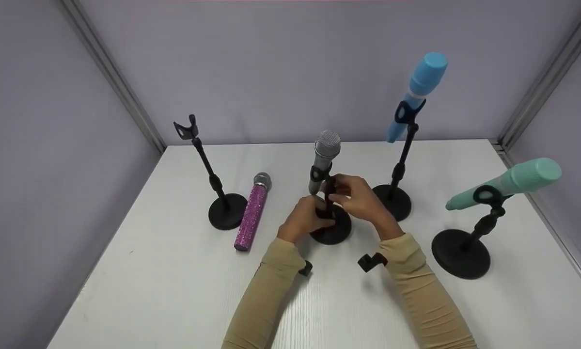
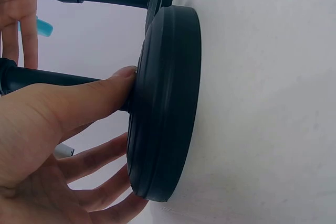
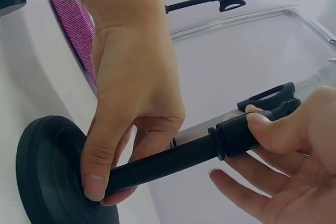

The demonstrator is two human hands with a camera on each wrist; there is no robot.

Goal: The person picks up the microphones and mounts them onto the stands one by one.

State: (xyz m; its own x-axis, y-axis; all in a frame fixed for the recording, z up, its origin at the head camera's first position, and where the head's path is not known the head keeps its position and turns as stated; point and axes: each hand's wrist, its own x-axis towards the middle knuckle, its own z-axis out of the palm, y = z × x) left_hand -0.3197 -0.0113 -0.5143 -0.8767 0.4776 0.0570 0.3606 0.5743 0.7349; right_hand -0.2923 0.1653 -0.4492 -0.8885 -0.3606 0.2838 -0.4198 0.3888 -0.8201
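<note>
A silver microphone (image 1: 327,148) sits tilted, head up, in the clip of the middle black microphone stand (image 1: 337,233). My left hand (image 1: 302,219) holds this stand low down, thumb and fingers about the foot of its pole where it meets the round base (image 2: 165,103). Higher up, my right hand (image 1: 360,196) grips the collar (image 3: 236,136) below the clip between thumb and fingers. In the right wrist view, the pole (image 3: 163,163) runs between the two hands. Part of the pole is hidden by the fingers in the head view.
Left of the hands, a pink glittery microphone (image 1: 252,213) lies beside a stand with a bare clip (image 1: 226,211). At right, a blue microphone (image 1: 427,75) and a mint-green microphone (image 1: 523,178) rest in stands. Walls (image 1: 290,72) enclose the white table (image 1: 174,291) at the back and sides.
</note>
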